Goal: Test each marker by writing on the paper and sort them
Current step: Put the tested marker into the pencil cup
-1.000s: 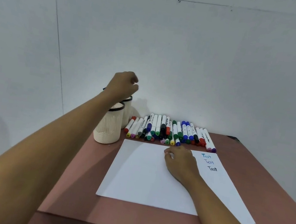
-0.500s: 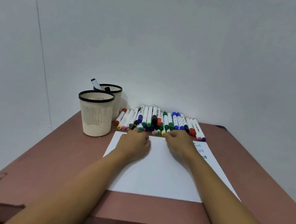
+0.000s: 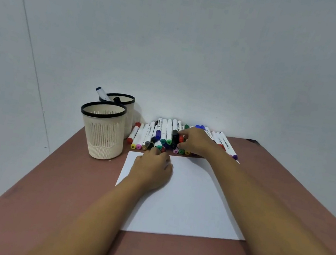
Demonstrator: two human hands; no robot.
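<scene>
The reddish-brown table [image 3: 68, 178] runs under both forearms. On it lies the white sheet of paper [image 3: 191, 196], beneath the left hand [image 3: 152, 169] and just nearer than the right hand [image 3: 200, 143]. Left of the left hand stand two cream mesh pen cups with black rims. The front cup [image 3: 102, 137] is closest to the hand, and the rear cup [image 3: 129, 108] behind it holds a white marker [image 3: 101, 93] leaning out.

The row of markers [image 3: 166, 131] lies just beyond the left hand's knuckles and under the right hand. The right hand reaches over the row, its forefinger and thumb pinching a red-capped marker [image 3: 181, 139]. The left hand rests knuckles-up on the paper's far edge with its fingers curled toward the markers' near ends. I cannot tell whether it holds anything.
</scene>
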